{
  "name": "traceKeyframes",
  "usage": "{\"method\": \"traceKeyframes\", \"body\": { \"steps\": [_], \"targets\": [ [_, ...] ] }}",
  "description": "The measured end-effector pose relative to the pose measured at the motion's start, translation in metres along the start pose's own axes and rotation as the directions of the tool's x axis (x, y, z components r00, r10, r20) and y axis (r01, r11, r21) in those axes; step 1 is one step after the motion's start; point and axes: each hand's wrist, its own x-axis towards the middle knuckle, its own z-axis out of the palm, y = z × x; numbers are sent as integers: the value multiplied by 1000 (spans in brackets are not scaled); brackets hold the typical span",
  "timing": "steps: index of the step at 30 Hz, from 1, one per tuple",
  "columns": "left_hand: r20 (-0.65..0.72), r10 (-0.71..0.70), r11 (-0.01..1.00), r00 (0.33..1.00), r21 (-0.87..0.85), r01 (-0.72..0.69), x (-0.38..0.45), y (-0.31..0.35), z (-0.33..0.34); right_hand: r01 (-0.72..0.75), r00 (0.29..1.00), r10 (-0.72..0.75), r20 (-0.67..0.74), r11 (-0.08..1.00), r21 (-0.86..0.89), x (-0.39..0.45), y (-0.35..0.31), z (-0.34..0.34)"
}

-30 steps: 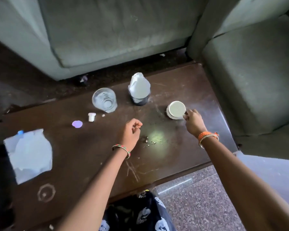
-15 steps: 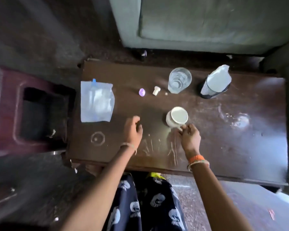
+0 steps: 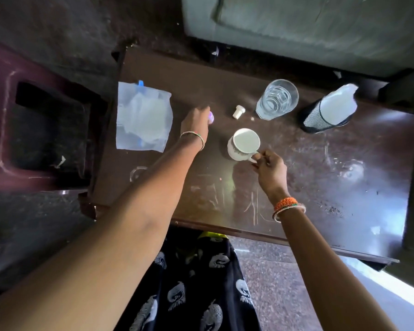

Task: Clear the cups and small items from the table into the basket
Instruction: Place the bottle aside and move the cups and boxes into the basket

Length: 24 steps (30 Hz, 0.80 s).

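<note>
A white cup (image 3: 243,144) stands on the dark wooden table (image 3: 320,187); my right hand (image 3: 270,168) pinches its handle. My left hand (image 3: 196,123) reaches over a small purple item (image 3: 211,117), fingers closing around it so most of it is hidden. A small white cap (image 3: 237,112) lies just right of it. Farther back stand a clear glass (image 3: 276,99) and a black mesh holder with white paper (image 3: 328,111). A dark maroon basket (image 3: 46,130) sits on the floor left of the table.
A clear plastic pouch (image 3: 142,117) lies at the table's left end, between my left hand and the basket. Grey sofa cushions (image 3: 308,27) run behind the table. A tiny crumb (image 3: 252,118) lies beside the glass. My patterned black clothing shows below the near edge.
My left hand has moved forward and left from the table's middle onto the purple item. My right hand keeps its hold on the cup's handle. The view has turned left, showing the basket.
</note>
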Motion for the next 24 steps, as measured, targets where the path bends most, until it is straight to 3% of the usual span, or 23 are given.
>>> {"method": "traceKeyframes", "body": {
  "steps": [6,9,13,16,19,24],
  "targets": [
    [-195,-139,972,971,-212,97,-60,-24,-38,49,999,-49,1,998,35,-25,-28,24],
    [-326,-163,937,931,-348,42,-102,-47,-74,87,996,-90,19,988,127,-45,-49,47],
    [-407,-136,918,903,-394,-39,-140,-100,-131,125,978,-147,145,981,151,-64,-91,95],
    [-540,-204,922,816,-387,-26,-131,-149,-183,207,943,-234,238,969,133,-81,-138,145],
    [-578,-311,911,755,-408,63,-118,-197,-239,284,887,-328,323,942,178,-102,-190,201],
    [-673,-372,920,639,-359,157,-110,-268,-310,278,801,-410,437,900,335,-134,-264,291]
  ]
}}
